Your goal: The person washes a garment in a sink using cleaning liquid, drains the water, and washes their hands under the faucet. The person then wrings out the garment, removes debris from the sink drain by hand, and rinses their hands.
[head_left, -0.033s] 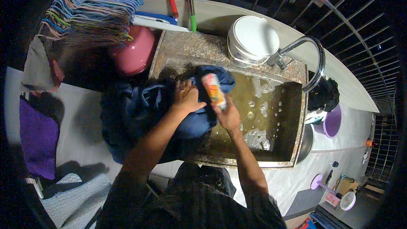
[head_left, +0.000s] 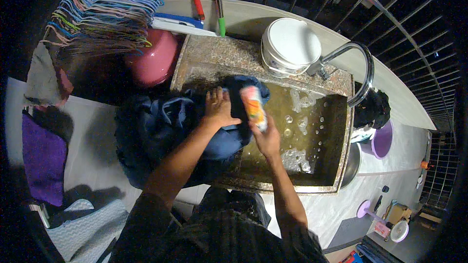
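While the left hand (head_left: 219,112) rests, fingers spread, on soft dark-blue cloth (head_left: 161,134) draped over the left edge of the speckled stone sink (head_left: 219,51), the right hand (head_left: 265,139) curls its fingers round an oblong white-and-orange pack's (head_left: 253,107) near end; the cloth, probably heavy if soaked, grips best by bunched folds.

The cloth (head_left: 161,141) lies over the left part of the sink (head_left: 292,190) and out past its left side, with the left hand (head_left: 219,109) on it and the pack (head_left: 253,107) in the right hand (head_left: 268,140), just to the right. Water (head_left: 265,158) is in the sink. The bucket (head_left: 292,44) sits on the ledge (head_left: 219,51) behind, left of the tap (head_left: 369,68), with the bowl (head_left: 153,61) and hangers (head_left: 105,12) at the back left and the tub (head_left: 382,140) off to the right
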